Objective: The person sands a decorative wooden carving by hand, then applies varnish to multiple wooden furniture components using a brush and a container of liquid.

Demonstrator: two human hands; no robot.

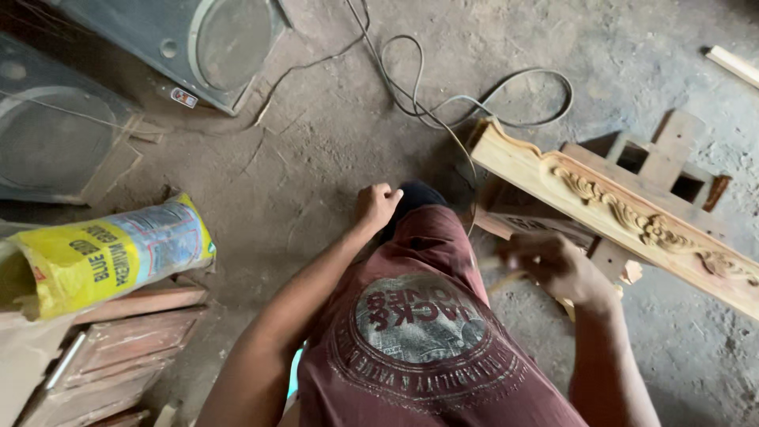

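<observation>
I look down over my maroon printed shirt at a dusty floor. My left hand (376, 204) is closed into a loose fist in front of my knee, with nothing visible in it. My right hand (553, 265) is blurred and curled around a thin pale stick-like tool (506, 278), just below a long carved wooden board (632, 213). The board has a raised floral carving and rests tilted on a wooden frame (664, 158).
Grey cables (443, 103) loop on the floor ahead. A dark speaker box (198, 39) stands at the top left. A yellow printed sack (103, 257) lies over stacked reddish wooden panels (118, 348) at the left. A pale wood strip (735, 65) lies far right.
</observation>
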